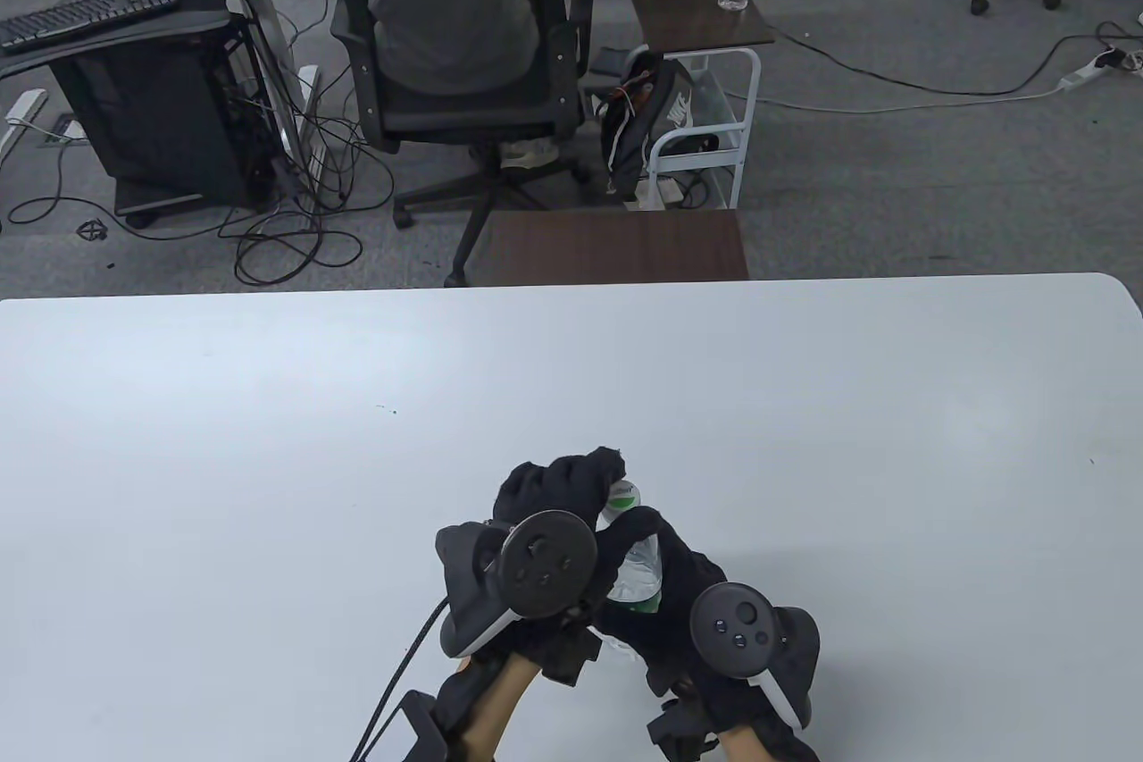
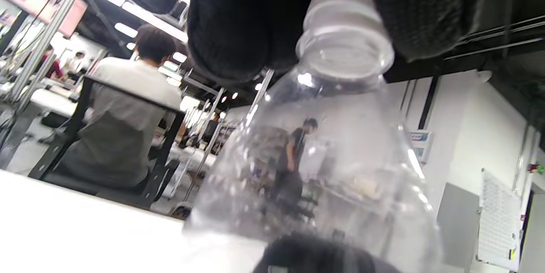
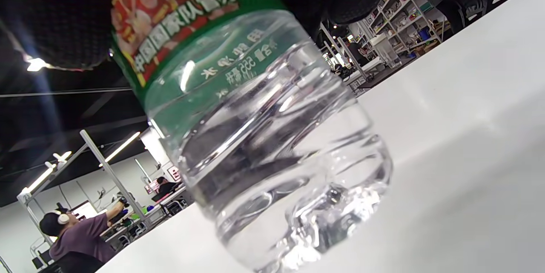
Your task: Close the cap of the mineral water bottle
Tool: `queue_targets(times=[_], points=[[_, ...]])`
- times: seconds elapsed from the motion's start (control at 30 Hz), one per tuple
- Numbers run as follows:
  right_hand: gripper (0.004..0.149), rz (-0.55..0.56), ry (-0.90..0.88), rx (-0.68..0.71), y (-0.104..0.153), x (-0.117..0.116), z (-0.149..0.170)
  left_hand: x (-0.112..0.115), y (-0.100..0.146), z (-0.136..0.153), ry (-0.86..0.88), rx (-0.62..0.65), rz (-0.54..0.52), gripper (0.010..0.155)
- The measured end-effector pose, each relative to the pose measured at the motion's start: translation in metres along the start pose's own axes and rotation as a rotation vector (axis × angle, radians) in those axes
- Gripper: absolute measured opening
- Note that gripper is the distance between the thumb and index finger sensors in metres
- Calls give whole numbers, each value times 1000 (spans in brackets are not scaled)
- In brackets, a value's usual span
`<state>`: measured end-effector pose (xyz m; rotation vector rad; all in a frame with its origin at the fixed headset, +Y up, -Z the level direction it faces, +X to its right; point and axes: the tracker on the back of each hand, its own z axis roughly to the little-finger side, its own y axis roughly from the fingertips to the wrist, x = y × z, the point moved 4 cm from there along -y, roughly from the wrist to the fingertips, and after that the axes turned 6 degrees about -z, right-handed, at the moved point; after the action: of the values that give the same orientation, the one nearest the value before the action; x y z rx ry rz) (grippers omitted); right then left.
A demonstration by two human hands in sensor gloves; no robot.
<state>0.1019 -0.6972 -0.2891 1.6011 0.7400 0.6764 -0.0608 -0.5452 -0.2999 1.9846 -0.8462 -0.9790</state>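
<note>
Bottle stands near the front edge of the white surface, its clear body gripped by the right hand around the green label. The left hand curls over the top, fingers clenched on the white cap. Turning well here likely means keeping the cap square on the neck and the body steady, so the thread does not cross.
</note>
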Motion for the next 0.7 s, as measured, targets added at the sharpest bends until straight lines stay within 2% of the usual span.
queue_targets(times=[0.1,0.2,0.33,0.43,0.53,0.63,0.7], points=[[94,22,-4,1,1,2,-1,0,2,-4,-31,36,3,59],[93,11,-36,9,1,3,0,3,1,-5,45,62,62,57],[94,-61,-115,42,0,2,1,5,-2,-3,168,130,153,56],[94,-78,-136,51,0,2,-1,4,-3,7,281,95,177,57],[96,-63,-133,49,2,3,-5,0,-1,20,336,-4,120,60],[97,-8,-88,28,5,4,-7,-4,3,22,187,-45,16,62],[97,12,-44,28,6,3,-9,-3,5,17,58,-44,27,65]])
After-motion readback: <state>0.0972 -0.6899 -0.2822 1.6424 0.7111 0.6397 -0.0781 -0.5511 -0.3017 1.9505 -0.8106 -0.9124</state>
